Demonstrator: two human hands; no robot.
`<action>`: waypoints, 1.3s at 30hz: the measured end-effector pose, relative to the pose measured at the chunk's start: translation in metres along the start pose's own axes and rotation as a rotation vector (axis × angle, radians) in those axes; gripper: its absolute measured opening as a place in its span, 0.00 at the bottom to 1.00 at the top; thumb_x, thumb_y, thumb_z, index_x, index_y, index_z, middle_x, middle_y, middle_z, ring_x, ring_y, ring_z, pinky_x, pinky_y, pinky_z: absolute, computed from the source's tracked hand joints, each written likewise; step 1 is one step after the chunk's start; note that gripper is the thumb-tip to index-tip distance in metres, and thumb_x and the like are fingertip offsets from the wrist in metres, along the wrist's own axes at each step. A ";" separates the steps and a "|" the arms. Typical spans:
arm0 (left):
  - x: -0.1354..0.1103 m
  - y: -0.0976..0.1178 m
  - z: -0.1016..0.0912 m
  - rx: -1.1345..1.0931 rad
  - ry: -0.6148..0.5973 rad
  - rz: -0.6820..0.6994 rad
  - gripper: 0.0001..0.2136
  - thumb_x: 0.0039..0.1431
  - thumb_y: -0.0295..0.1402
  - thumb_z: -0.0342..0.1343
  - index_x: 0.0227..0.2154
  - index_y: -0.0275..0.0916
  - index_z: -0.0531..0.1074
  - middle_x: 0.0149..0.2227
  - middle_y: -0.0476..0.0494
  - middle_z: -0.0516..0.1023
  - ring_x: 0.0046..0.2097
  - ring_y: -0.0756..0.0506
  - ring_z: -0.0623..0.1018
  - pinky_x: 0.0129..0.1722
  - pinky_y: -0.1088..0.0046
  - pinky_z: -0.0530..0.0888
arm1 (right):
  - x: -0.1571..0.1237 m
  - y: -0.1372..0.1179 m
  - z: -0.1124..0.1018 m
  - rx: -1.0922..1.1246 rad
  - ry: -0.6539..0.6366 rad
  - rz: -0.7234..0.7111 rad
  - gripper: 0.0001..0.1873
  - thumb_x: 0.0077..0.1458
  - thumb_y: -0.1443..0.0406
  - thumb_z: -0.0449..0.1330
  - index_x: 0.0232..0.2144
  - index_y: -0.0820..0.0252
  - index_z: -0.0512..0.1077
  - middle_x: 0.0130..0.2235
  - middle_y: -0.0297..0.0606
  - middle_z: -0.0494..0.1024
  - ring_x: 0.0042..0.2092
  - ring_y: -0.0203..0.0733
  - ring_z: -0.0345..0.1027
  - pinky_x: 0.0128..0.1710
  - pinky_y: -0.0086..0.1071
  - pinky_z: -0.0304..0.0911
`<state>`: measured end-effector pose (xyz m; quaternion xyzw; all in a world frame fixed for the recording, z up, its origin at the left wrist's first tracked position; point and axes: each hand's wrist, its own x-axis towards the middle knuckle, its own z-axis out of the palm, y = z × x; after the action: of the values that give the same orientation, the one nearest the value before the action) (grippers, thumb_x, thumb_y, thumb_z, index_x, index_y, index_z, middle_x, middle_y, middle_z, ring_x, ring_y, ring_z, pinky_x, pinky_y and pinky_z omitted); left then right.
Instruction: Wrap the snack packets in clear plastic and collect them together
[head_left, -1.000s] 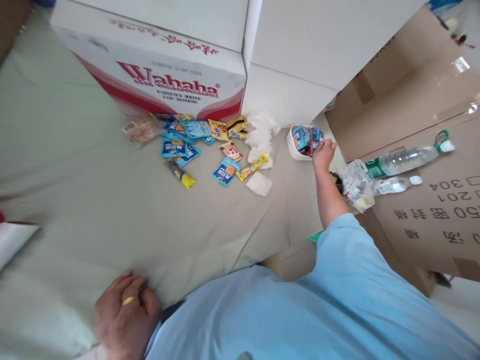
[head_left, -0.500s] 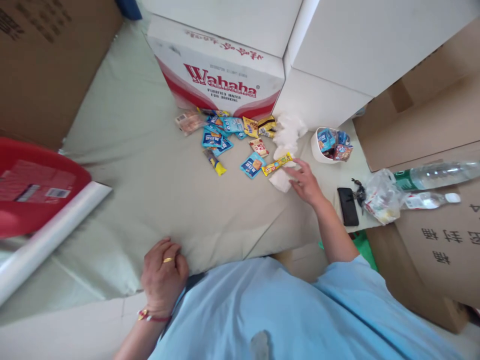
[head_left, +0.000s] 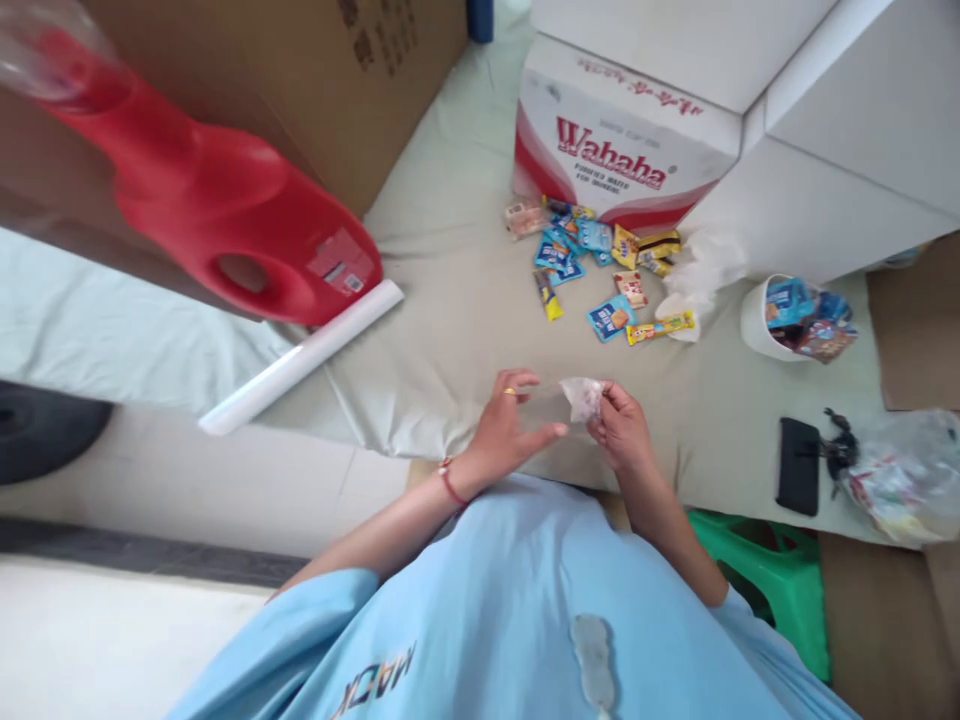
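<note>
My right hand [head_left: 619, 432] pinches a small clear plastic bag [head_left: 583, 397] in front of my chest. My left hand [head_left: 507, 424] is beside it, its thumb and fingers on the bag's left edge; a gold ring shows on one finger. Both hands hover over the pale green cloth [head_left: 450, 330]. Farther away lies a scatter of several snack packets [head_left: 592, 270], blue, yellow and red. A white bowl [head_left: 757, 325] with more packets stands to their right.
A Wahaha water carton [head_left: 615, 160] and white boxes stand behind the snacks. A red jug [head_left: 225, 220] and a white roll [head_left: 300, 355] lie at left. A black phone [head_left: 796, 480], keys and a plastic bag [head_left: 904, 475] are at right, a green stool [head_left: 780, 580] below.
My right hand left the bowl, reached to the white packets by the snacks and came back holding a clear bag. My left hand lifted off the cloth to meet it. The view swung left.
</note>
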<state>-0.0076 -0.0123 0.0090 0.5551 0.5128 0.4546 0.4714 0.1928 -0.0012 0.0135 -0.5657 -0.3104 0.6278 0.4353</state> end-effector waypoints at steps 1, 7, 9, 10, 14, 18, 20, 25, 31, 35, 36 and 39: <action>0.003 0.003 0.006 0.054 -0.036 0.071 0.30 0.48 0.51 0.74 0.49 0.43 0.72 0.54 0.36 0.74 0.57 0.37 0.76 0.56 0.53 0.77 | -0.005 0.000 0.006 0.042 -0.005 0.033 0.21 0.47 0.49 0.73 0.34 0.52 0.70 0.22 0.23 0.63 0.19 0.28 0.43 0.17 0.26 0.41; 0.011 0.001 0.013 0.000 -0.156 0.045 0.12 0.64 0.46 0.61 0.36 0.43 0.79 0.43 0.40 0.79 0.49 0.41 0.79 0.55 0.58 0.74 | -0.013 -0.014 0.003 -0.025 -0.004 -0.047 0.18 0.46 0.52 0.74 0.31 0.54 0.74 0.26 0.26 0.68 0.23 0.30 0.50 0.21 0.27 0.50; 0.011 -0.003 0.008 -0.126 -0.196 -0.073 0.13 0.63 0.47 0.62 0.34 0.41 0.79 0.39 0.43 0.80 0.43 0.43 0.79 0.49 0.64 0.75 | -0.012 -0.021 -0.004 -0.103 0.005 -0.114 0.16 0.45 0.53 0.75 0.29 0.55 0.76 0.29 0.30 0.72 0.28 0.33 0.58 0.27 0.28 0.58; 0.011 -0.004 0.006 -0.185 -0.208 -0.137 0.15 0.61 0.48 0.63 0.33 0.41 0.79 0.37 0.44 0.80 0.40 0.45 0.79 0.45 0.66 0.74 | -0.012 -0.025 -0.008 -0.110 -0.013 -0.111 0.16 0.45 0.54 0.76 0.29 0.55 0.76 0.31 0.31 0.73 0.30 0.34 0.61 0.30 0.29 0.61; 0.008 -0.006 0.001 -0.327 -0.160 -0.313 0.18 0.58 0.51 0.65 0.31 0.39 0.76 0.29 0.50 0.76 0.33 0.49 0.73 0.37 0.72 0.70 | -0.010 -0.033 -0.018 -0.007 -0.152 0.061 0.19 0.44 0.52 0.77 0.29 0.56 0.75 0.29 0.30 0.73 0.29 0.34 0.64 0.30 0.29 0.65; 0.007 -0.007 0.004 -0.281 0.000 -0.338 0.17 0.59 0.50 0.62 0.31 0.40 0.73 0.25 0.54 0.69 0.28 0.51 0.67 0.31 0.74 0.66 | -0.003 -0.032 -0.022 0.057 -0.104 0.082 0.23 0.43 0.50 0.78 0.33 0.55 0.75 0.28 0.28 0.71 0.25 0.31 0.61 0.25 0.26 0.62; 0.008 -0.006 0.006 -0.213 0.095 -0.343 0.16 0.60 0.49 0.60 0.32 0.40 0.72 0.24 0.55 0.67 0.27 0.51 0.66 0.29 0.74 0.64 | 0.001 -0.026 -0.022 0.082 -0.024 0.045 0.26 0.45 0.46 0.75 0.38 0.53 0.75 0.34 0.30 0.75 0.30 0.34 0.68 0.30 0.28 0.68; 0.010 -0.006 0.008 -0.174 0.164 -0.310 0.15 0.61 0.48 0.59 0.33 0.40 0.72 0.25 0.55 0.68 0.27 0.51 0.65 0.30 0.74 0.64 | 0.002 -0.002 -0.017 -0.271 -0.066 -0.099 0.36 0.48 0.44 0.72 0.55 0.49 0.71 0.50 0.41 0.77 0.47 0.47 0.74 0.42 0.40 0.74; 0.012 -0.010 0.007 -0.153 0.247 -0.318 0.16 0.61 0.49 0.60 0.32 0.40 0.71 0.26 0.54 0.69 0.28 0.51 0.65 0.29 0.75 0.63 | -0.017 0.003 0.004 -0.641 0.152 -0.588 0.17 0.64 0.51 0.61 0.49 0.54 0.74 0.45 0.43 0.76 0.43 0.45 0.71 0.44 0.40 0.71; 0.011 -0.012 0.010 -0.321 0.243 -0.368 0.21 0.58 0.56 0.62 0.33 0.41 0.69 0.25 0.55 0.66 0.25 0.51 0.64 0.25 0.74 0.61 | -0.018 0.012 0.029 -0.583 -0.316 -0.408 0.20 0.57 0.53 0.68 0.49 0.52 0.76 0.39 0.37 0.79 0.36 0.41 0.70 0.35 0.34 0.68; 0.011 -0.013 0.010 -0.372 0.247 -0.385 0.23 0.58 0.58 0.61 0.34 0.42 0.69 0.24 0.56 0.65 0.24 0.51 0.63 0.24 0.74 0.61 | -0.016 0.015 0.032 -0.533 -0.330 -0.354 0.17 0.57 0.53 0.68 0.45 0.53 0.78 0.36 0.35 0.78 0.33 0.39 0.69 0.34 0.33 0.67; 0.010 -0.018 0.006 -0.486 0.248 -0.449 0.27 0.62 0.65 0.50 0.36 0.42 0.69 0.21 0.56 0.63 0.21 0.50 0.61 0.21 0.73 0.59 | -0.007 0.019 0.029 -0.286 -0.214 -0.226 0.13 0.57 0.52 0.68 0.35 0.55 0.78 0.29 0.31 0.74 0.29 0.35 0.64 0.31 0.31 0.63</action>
<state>-0.0035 -0.0023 -0.0092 0.2408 0.5524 0.5124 0.6118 0.1604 -0.0121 0.0047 -0.5135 -0.5023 0.5810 0.3825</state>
